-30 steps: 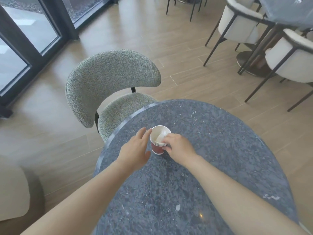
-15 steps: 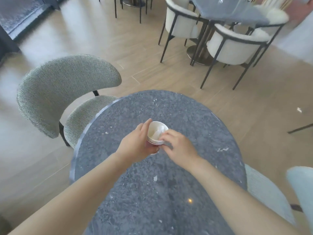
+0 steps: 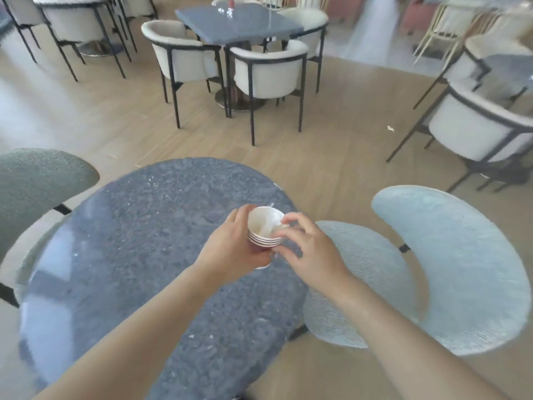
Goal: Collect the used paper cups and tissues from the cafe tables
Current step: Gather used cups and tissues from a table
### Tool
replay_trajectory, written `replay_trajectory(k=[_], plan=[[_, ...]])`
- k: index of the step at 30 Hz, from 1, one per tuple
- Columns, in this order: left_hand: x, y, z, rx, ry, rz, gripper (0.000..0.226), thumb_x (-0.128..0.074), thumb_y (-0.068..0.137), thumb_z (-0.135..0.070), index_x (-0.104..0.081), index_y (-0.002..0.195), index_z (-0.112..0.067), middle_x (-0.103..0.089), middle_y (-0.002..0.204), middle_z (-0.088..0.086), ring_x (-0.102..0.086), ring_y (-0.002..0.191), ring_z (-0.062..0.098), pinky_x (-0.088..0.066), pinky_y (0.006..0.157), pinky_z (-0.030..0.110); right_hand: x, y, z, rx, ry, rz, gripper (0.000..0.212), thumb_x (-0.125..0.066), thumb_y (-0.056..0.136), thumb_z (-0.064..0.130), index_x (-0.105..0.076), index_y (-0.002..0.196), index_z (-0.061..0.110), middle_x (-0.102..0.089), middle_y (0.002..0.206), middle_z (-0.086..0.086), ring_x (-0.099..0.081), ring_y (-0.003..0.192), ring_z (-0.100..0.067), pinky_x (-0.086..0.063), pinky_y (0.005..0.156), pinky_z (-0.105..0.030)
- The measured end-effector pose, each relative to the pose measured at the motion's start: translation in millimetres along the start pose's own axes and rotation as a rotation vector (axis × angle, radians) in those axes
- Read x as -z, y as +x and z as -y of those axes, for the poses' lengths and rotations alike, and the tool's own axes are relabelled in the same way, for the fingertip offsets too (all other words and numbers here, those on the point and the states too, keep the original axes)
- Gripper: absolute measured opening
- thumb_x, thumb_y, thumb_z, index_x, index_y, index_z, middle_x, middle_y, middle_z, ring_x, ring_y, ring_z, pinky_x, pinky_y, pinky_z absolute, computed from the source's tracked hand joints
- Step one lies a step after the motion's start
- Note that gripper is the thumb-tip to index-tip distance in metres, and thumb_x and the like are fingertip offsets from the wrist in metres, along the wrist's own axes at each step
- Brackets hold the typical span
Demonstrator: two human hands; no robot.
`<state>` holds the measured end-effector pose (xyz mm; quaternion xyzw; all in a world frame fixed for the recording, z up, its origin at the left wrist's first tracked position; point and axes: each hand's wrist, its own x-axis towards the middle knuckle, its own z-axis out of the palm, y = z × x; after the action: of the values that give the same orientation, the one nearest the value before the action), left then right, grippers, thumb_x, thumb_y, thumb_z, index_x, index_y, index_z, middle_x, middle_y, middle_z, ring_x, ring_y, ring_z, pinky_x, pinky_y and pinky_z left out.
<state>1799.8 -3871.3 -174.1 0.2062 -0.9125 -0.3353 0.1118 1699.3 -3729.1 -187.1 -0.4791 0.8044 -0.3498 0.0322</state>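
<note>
The left hand (image 3: 230, 249) wraps around a stack of cups (image 3: 264, 230) and holds it just above the counter (image 3: 129, 241). The right hand (image 3: 308, 249) pinches the top rim, with a tissue (image 3: 268, 225) inside.

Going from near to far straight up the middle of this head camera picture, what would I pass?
Round grey table → stack of paper cups held in the left hand, right hand at its rim → bare wooden floor → white armchair → square grey table → a red cup on it.
</note>
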Motion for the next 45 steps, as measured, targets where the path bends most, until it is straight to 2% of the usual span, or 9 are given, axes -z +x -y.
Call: replay_trajectory(k=[4,10,16,21,28,30,32,36,45], plan=[[-72.6,-17.6,-79.1,-0.138,-0.021,0.052,0.078,-0.075,0.068,-0.038,-0.032,0.132,-0.022,-0.047,0.127,-0.003,-0.047,0.114,0.013,-0.037,0.076,0.020,69.5,-82.5,-42.1,-0.053,-0.029,-0.104,0.016,-0.067,0.082,0.025,-0.065,0.097,0.022,-0.053,0.113,0.007,-0.055,0.092,-0.007,-0.051,0.067,-0.036],[-180.9,-50.6,-191.5,-0.327,-0.037,0.192,0.086,-0.069,0.068,-0.048,-0.023,0.139,-0.031,-0.046,0.128,0.001,-0.054,0.107,0.017,-0.038,0.077,0.023,160.1,-213.7,-100.6,-0.185,-0.076,-0.227,0.017,-0.067,0.083,0.019,-0.065,0.100,0.018,-0.055,0.110,0.003,-0.056,0.082,-0.008,-0.052,0.063,-0.036],[-274.8,-75.0,-301.3,-0.440,-0.058,0.365,0.080,-0.068,0.066,-0.054,-0.023,0.131,-0.039,-0.043,0.125,-0.006,-0.054,0.101,0.017,-0.036,0.073,0.026,243.1,-329.5,-146.7,-0.363,-0.190,-0.375,0.017,-0.070,0.081,0.016,-0.067,0.097,0.016,-0.058,0.108,0.003,-0.048,0.067,0.002,-0.040,0.060,-0.015],[-337.3,-77.3,-365.8,-0.570,-0.069,0.508,0.081,-0.069,0.070,-0.052,-0.025,0.136,-0.037,-0.045,0.124,-0.003,-0.052,0.107,0.016,-0.036,0.080,0.026,288.6,-392.5,-183.1,-0.434,-0.231,-0.492,0.018,-0.071,0.079,0.011,-0.068,0.097,0.013,-0.060,0.105,-0.002,-0.045,0.080,0.006,-0.045,0.068,-0.016],[-418.6,-40.5,-439.7,-0.750,-0.059,0.586,0.061,-0.064,0.082,-0.040,-0.037,0.135,-0.024,-0.043,0.133,-0.001,-0.047,0.117,0.013,-0.032,0.086,0.017,346.6,-428.9,-260.9,-0.511,-0.260,-0.581,0.017,-0.072,0.079,0.011,-0.068,0.095,0.012,-0.060,0.104,-0.001,-0.047,0.072,0.004,-0.042,0.065,-0.007],[-445.4,-23.5,-464.2,-0.781,-0.066,0.578,0.054,-0.063,0.083,-0.040,-0.042,0.130,-0.026,-0.037,0.138,-0.004,-0.043,0.121,0.010,-0.031,0.088,0.016,369.2,-432.8,-291.6,-0.540,-0.256,-0.579,0.016,-0.071,0.080,0.012,-0.068,0.096,0.012,-0.059,0.105,-0.001,-0.052,0.061,-0.006,-0.049,0.061,-0.019],[-473.8,-1.7,-489.7,-0.821,-0.067,0.567,0.047,-0.064,0.082,-0.040,-0.048,0.125,-0.029,-0.033,0.140,-0.007,-0.045,0.120,0.008,-0.038,0.090,0.022,394.9,-434.2,-325.8,-0.554,-0.275,-0.570,0.014,-0.069,0.081,0.013,-0.067,0.095,0.011,-0.058,0.104,0.001,-0.057,0.065,-0.010,-0.052,0.059,-0.030],[-525.4,56.9,-546.0,-0.833,-0.069,0.597,0.030,-0.066,0.080,-0.040,-0.057,0.107,-0.030,-0.038,0.137,-0.010,-0.050,0.111,0.005,-0.046,0.086,0.029,452.7,-426.5,-397.0,-0.555,-0.310,-0.552,0.016,-0.072,0.079,0.009,-0.067,0.094,0.010,-0.060,0.103,-0.003,-0.059,0.070,-0.012,-0.052,0.057,-0.032],[-620.8,167.9,-658.9,-0.878,-0.059,0.675,0.020,-0.063,0.083,-0.041,-0.055,0.098,-0.030,-0.037,0.129,-0.014,-0.042,0.098,-0.008,-0.030,0.072,0.004,561.2,-408.6,-532.4,-0.582,-0.293,-0.648,0.021,-0.073,0.078,0.016,-0.066,0.097,0.018,-0.062,0.105,0.007,-0.060,0.082,-0.006,-0.052,0.054,-0.031]])
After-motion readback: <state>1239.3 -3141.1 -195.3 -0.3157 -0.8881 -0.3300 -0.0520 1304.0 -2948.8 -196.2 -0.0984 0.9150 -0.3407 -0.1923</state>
